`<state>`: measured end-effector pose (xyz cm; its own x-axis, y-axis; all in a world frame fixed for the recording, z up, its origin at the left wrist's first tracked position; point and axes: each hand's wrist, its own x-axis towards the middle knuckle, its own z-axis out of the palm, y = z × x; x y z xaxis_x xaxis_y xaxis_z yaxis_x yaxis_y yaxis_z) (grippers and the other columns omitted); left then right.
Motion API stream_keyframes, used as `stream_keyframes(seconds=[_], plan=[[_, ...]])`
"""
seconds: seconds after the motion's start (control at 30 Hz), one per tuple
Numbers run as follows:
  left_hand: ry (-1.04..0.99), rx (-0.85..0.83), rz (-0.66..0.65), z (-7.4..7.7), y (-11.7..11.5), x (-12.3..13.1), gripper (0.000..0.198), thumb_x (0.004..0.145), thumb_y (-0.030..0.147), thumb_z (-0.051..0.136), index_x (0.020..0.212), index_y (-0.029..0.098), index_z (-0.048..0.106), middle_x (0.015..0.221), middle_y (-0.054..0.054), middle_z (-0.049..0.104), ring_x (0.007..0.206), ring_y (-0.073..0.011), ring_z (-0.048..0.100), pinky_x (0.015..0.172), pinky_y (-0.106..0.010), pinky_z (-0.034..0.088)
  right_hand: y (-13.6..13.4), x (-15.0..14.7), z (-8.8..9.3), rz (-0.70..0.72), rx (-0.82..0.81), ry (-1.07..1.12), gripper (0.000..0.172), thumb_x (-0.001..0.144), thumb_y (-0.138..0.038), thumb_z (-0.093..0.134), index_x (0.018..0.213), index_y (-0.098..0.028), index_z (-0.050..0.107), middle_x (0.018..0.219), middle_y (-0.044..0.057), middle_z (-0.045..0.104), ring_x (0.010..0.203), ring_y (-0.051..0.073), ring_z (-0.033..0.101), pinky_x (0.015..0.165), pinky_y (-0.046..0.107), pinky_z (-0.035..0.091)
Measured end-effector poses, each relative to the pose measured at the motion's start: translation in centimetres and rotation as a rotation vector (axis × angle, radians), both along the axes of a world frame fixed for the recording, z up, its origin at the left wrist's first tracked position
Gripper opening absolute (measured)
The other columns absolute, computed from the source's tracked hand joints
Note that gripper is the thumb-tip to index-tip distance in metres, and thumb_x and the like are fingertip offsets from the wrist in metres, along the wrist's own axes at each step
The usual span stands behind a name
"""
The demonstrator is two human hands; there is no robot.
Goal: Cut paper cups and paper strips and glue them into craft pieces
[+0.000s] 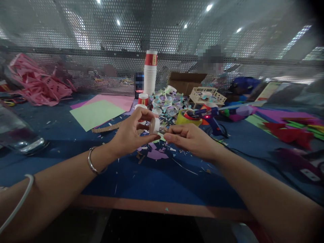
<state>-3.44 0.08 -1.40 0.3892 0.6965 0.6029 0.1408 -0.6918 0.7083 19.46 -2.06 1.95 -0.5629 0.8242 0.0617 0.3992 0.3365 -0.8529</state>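
My left hand (128, 133) grips a short, round white piece (155, 125), which looks like the cut-off bottom of a paper cup, between thumb and fingers. Just to its right, my right hand (191, 139) is closed in a pinch close to the piece's lower edge. What the pinch holds is too small to make out. Both hands are above a litter of purple, white and brown paper scraps (157, 153) on the blue tabletop (162, 189). Behind them lies a pile of small paper-decorated white rings (169, 101).
A blue glue gun (211, 118) with a lit red light rests by yellow tape (186, 118). Farther back stand stacked paper cups (150, 77) and a wooden frame model (207, 96). Coloured sheets (101, 113) and a clear glass vessel (21, 131) are at left; a cable (248, 155) runs right.
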Motion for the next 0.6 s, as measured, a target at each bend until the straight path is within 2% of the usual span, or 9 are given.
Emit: stream_keyframes(seconds=[0.27, 0.47, 0.6], plan=[[0.009, -0.002, 0.042, 0.46, -0.38, -0.07, 0.052, 0.071, 0.026, 0.084, 0.113, 0.025, 0.053, 0.118, -0.007, 0.064, 0.105, -0.0213, 0.066, 0.078, -0.031, 0.060, 0.00, -0.08, 0.01, 0.008, 0.020, 0.031, 0.039, 0.091, -0.053, 0.064, 0.073, -0.018, 0.062, 0.055, -0.007, 0.040, 0.050, 0.008, 0.031, 0.049, 0.028, 0.022], [0.028, 0.014, 0.072, 0.84, -0.78, -0.12, 0.051, 0.072, 0.030, 0.085, 0.111, 0.024, 0.053, 0.118, -0.008, 0.064, 0.104, -0.0221, 0.066, 0.077, -0.032, 0.060, -0.22, -0.26, 0.09, 0.030, -0.026, 0.090, 0.040, 0.090, -0.052, 0.065, 0.070, -0.018, 0.058, 0.058, -0.007, 0.039, 0.051, 0.007, 0.031, 0.048, 0.027, 0.021], [0.017, 0.031, 0.090, 0.82, -0.89, -0.02, 0.052, 0.071, 0.028, 0.085, 0.111, 0.023, 0.053, 0.118, -0.009, 0.064, 0.101, -0.0210, 0.066, 0.078, -0.032, 0.060, -0.22, -0.32, 0.05, 0.029, -0.001, 0.075, 0.042, 0.092, -0.053, 0.062, 0.069, -0.018, 0.057, 0.058, -0.006, 0.038, 0.051, 0.008, 0.030, 0.049, 0.027, 0.022]])
